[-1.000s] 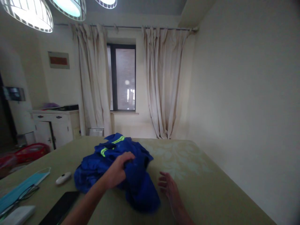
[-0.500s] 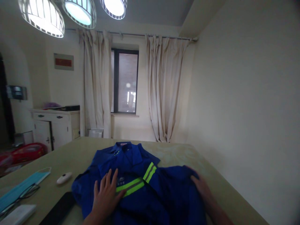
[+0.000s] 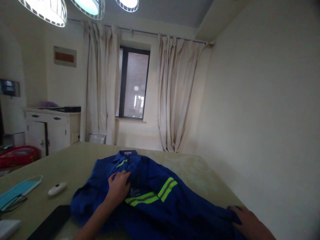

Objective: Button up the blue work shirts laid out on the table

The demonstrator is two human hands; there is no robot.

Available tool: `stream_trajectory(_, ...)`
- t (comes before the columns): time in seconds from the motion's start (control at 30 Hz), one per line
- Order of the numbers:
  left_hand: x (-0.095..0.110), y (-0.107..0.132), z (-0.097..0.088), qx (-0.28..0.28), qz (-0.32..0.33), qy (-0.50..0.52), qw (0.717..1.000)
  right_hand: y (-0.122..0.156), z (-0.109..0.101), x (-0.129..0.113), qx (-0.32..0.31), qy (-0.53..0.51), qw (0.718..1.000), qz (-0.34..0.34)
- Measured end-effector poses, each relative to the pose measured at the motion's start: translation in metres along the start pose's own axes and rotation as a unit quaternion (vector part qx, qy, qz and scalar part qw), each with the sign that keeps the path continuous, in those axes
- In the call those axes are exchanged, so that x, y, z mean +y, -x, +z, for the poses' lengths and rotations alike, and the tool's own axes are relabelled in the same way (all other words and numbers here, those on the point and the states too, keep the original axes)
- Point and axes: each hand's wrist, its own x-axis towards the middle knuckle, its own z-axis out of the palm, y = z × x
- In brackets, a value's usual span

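A blue work jacket (image 3: 150, 181) with yellow-green and grey reflective stripes lies spread on the table, its collar toward the far side. My left hand (image 3: 119, 186) is on the jacket's front below the collar, fingers curled into the cloth. At the lower right, my right hand (image 3: 247, 221) grips the end of the sleeve (image 3: 200, 201), which stretches out toward the table's right side. The thumb shows on top of the cloth; the other fingertips are partly hidden. The jacket's lower part runs out of view at the bottom.
Left of the jacket on the table (image 3: 82, 160) lie a black flat object (image 3: 51, 221), a small white oval device (image 3: 57, 189), a blue face mask (image 3: 18, 193), glasses (image 3: 15, 203) and a white box-like item (image 3: 8, 228). A wall (image 3: 270, 116) rises along the right.
My right hand has drawn the sleeve outward to the right, straightening it. My left hand has moved up toward the collar, its spread fingers now curled. The view has shifted slightly.
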Motion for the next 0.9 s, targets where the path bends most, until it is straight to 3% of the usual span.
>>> stream_trajectory(0.1,0.060,0.020,-0.024,0.010,0.161,0.098,0.982,-0.011,-0.008,-0.038,-0.048,0.030,0.998,-0.035)
stream_trajectory(0.2,0.109,0.054,-0.031,-0.077,0.338,0.174,0.922,-0.035,-0.014,-0.103,-0.088,-0.035,0.987,-0.130)
stream_trajectory(0.27,0.129,0.074,-0.022,-0.153,0.425,0.164,0.877,-0.049,-0.014,-0.147,-0.104,-0.083,0.973,-0.189)
stream_trajectory(0.37,0.135,0.089,-0.011,-0.210,0.477,0.153,0.839,-0.061,-0.006,-0.200,-0.145,-0.170,0.937,-0.268)
stream_trajectory(0.47,0.114,0.093,-0.028,-0.261,0.442,0.213,0.831,-0.058,0.006,-0.236,-0.225,-0.266,0.879,-0.327)
stream_trajectory(0.53,0.090,0.093,-0.054,-0.268,0.375,0.251,0.851,-0.050,0.012,-0.253,-0.258,-0.304,0.847,-0.352)
stream_trajectory(0.57,0.078,0.092,-0.067,-0.250,0.328,0.255,0.875,-0.046,0.014,-0.259,-0.272,-0.306,0.837,-0.364)
stream_trajectory(0.63,0.053,0.087,-0.091,-0.146,0.226,0.262,0.927,-0.040,0.013,-0.268,-0.298,-0.271,0.827,-0.391)
stream_trajectory(0.73,0.026,0.072,-0.115,-0.011,0.125,0.276,0.953,-0.040,0.007,-0.275,-0.317,-0.210,0.831,-0.405)
stream_trajectory(0.9,0.002,0.046,-0.138,0.100,0.063,0.203,0.972,-0.058,-0.014,-0.271,-0.231,-0.202,0.895,-0.324)
